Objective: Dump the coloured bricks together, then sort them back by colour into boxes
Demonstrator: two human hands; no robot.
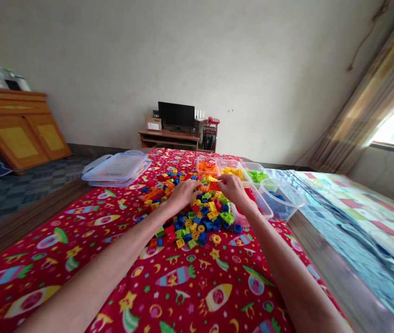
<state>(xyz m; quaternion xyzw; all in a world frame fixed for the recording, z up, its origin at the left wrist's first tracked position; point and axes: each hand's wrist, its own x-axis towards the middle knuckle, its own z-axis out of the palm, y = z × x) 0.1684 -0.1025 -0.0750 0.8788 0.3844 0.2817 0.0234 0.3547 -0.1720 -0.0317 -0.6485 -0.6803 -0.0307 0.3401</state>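
My left hand [184,194] and right hand [233,189] curl half-closed over one heap of chunky plastic building blocks [197,217] on a red rocket-print bedspread [120,282]. The right fingertips [220,181] pinch beside a yellow block [212,179], and I can't tell whether either hand has hold of anything. Beyond stand four clear plastic tubs [264,208] of orange, yellow, green and blue blocks.

L hand [184,194], R hand [232,188] over plastic blocks [200,223]
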